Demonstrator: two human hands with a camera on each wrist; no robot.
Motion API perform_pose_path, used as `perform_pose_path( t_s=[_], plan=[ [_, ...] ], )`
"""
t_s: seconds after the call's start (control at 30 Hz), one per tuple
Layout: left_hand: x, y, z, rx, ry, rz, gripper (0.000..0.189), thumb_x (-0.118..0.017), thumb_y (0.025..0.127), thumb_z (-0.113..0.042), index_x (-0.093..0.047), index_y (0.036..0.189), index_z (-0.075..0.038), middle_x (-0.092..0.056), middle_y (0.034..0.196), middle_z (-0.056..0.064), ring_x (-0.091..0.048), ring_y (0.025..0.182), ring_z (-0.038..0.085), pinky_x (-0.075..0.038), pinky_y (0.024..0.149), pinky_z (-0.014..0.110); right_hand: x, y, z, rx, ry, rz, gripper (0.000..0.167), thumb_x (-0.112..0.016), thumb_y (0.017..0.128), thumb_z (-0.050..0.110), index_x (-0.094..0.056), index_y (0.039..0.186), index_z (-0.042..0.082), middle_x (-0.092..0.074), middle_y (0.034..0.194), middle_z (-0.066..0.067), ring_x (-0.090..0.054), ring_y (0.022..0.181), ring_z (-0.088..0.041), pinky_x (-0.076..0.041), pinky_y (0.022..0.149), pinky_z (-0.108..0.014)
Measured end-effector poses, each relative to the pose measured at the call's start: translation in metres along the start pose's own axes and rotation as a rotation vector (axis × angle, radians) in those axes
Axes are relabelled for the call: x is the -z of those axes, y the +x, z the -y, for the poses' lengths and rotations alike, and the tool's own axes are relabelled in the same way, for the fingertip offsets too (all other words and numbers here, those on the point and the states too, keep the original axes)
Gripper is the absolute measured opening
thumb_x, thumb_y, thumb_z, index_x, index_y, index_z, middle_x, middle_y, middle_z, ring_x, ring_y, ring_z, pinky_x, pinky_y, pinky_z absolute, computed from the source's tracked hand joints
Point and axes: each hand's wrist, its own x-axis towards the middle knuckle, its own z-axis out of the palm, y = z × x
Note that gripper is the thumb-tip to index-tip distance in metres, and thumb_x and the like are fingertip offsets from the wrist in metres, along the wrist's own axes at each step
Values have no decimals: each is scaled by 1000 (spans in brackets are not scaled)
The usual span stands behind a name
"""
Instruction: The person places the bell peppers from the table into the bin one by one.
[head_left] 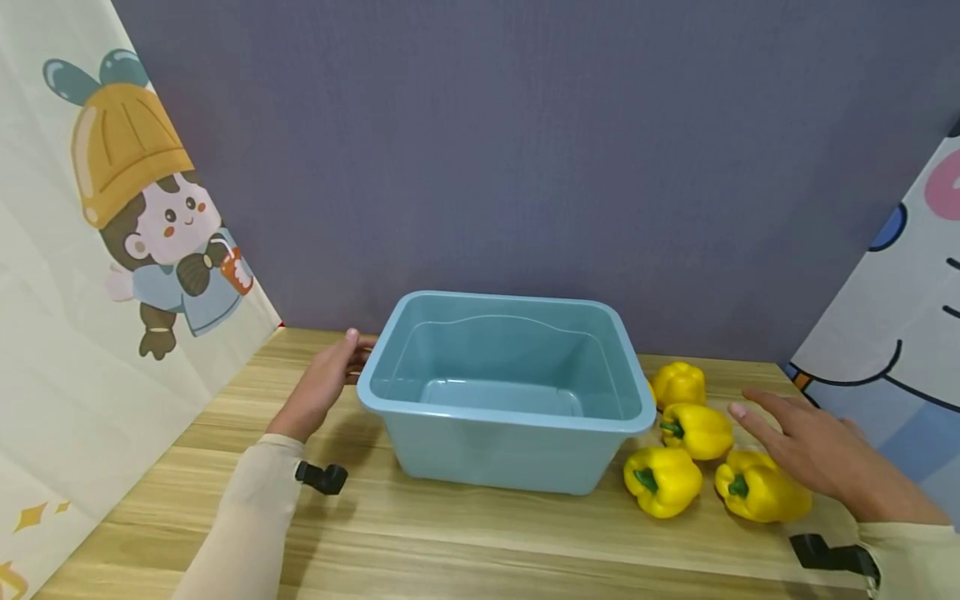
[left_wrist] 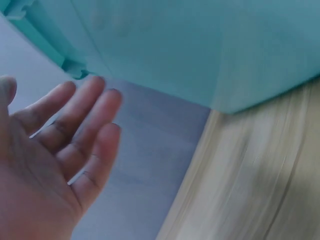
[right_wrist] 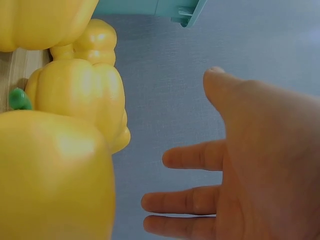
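Note:
A light blue plastic bin (head_left: 495, 450) with nothing inside stands on the wooden table. At its left side, my left hand (head_left: 324, 385) has its fingers beside the rim; in the left wrist view the relaxed fingers (left_wrist: 82, 145) hold nothing, close to the bin's outer wall (left_wrist: 165, 45). Several yellow bell peppers with green stems lie right of the bin, among them a front pepper (head_left: 663, 482), a middle pepper (head_left: 697, 431) and a back pepper (head_left: 678, 384). Over the rightmost pepper (head_left: 761, 487) hovers my right hand (head_left: 817, 442), fingers spread, nothing held.
A dark grey-blue panel (head_left: 510, 150) rises behind the table (head_left: 465, 533). White sheets with cartoon prints border it, a left sheet (head_left: 45, 333) and a right sheet (head_left: 900, 333). One more pepper is mostly hidden behind the bin's right corner.

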Motion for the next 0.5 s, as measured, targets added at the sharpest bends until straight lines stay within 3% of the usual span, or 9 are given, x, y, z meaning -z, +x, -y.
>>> perform_pose_path(
  t_s=[0.13, 0.27, 0.5],
  plan=[
    [-7, 0, -4, -27, -67, -80, 63, -29, 108, -46, -55, 133, 6, -68, 113, 13, -65, 97, 13, -52, 81, 26, -1, -1, 0, 28, 45, 13, 79, -32, 105, 57, -41, 144, -11, -41, 139, -42, -41, 119, -65, -34, 85, -76],
    [-12, 0, -5, -67, -141, -133, 57, -32, 109, -41, -55, 132, 6, -68, 105, 4, -65, 94, 12, -52, 81, 27, -1, -2, 1, 33, 67, 21, 79, -31, 105, 56, -42, 143, -12, -42, 139, -42, -41, 120, -64, -35, 87, -75],
    [-19, -2, -7, -184, -197, -147, 53, -38, 108, -38, -53, 135, 4, -67, 103, 6, -66, 90, 15, -53, 80, 28, 0, -3, 1, 46, 100, 28, 76, -31, 106, 53, -42, 143, -13, -41, 140, -41, -41, 121, -63, -35, 88, -74]
  ],
)
